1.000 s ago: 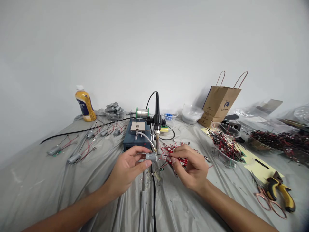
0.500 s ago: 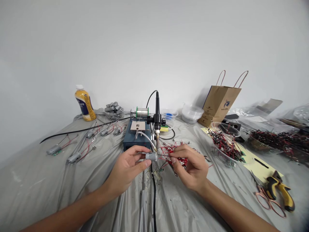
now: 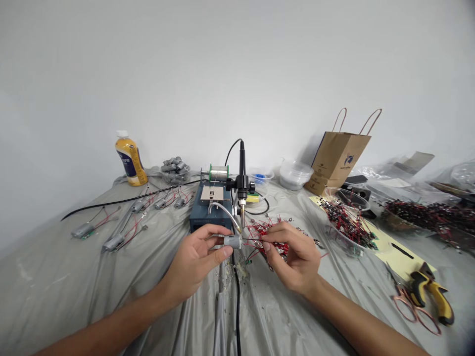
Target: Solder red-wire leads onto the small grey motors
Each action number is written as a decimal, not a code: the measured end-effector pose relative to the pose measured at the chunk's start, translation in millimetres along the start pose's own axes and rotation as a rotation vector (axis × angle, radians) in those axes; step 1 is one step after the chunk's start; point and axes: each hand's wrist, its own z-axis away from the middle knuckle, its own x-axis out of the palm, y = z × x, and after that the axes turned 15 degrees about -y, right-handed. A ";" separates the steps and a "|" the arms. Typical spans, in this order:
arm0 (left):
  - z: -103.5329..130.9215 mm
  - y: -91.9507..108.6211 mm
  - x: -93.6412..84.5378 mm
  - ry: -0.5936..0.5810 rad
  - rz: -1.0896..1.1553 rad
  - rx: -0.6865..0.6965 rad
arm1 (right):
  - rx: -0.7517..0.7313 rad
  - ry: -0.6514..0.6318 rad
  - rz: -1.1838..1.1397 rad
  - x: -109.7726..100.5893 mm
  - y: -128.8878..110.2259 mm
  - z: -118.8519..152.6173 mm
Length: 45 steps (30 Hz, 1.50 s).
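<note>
Between the thumb and fingers of my left hand (image 3: 198, 257) is a small grey motor (image 3: 232, 241), lying sideways with its end toward the right. My right hand (image 3: 291, 254) pinches a thin black wire (image 3: 253, 240) that runs to that end of the motor. Just above the same end are the downward tip of the soldering iron (image 3: 242, 183), clamped upright, and the mouth of a bent solder feed tube (image 3: 226, 211). Whether the wire touches the terminal is too small to tell. Behind my right fingers lies a pile of red wires (image 3: 260, 228).
A blue soldering station (image 3: 196, 212) with a solder spool (image 3: 218, 172) stands behind my hands. Wired motors (image 3: 113, 242) lie left, near a yellow bottle (image 3: 130, 160). On the right are a wire-filled bowl (image 3: 349, 225), a paper bag (image 3: 337, 160), scissors (image 3: 406, 301) and pliers (image 3: 438, 299).
Almost nothing differs. The motor and the wire end sit very slightly lower than before, and both hands keep their grip.
</note>
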 end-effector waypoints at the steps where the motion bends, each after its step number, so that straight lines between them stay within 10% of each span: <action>1: -0.1 0.2 0.3 0.003 0.000 -0.001 | 0.000 -0.002 0.000 -0.2 -0.2 -0.2; 45: 7.9 4.1 1.6 -0.027 -0.026 -0.051 | -0.048 -0.076 0.013 -2.6 -3.7 1.2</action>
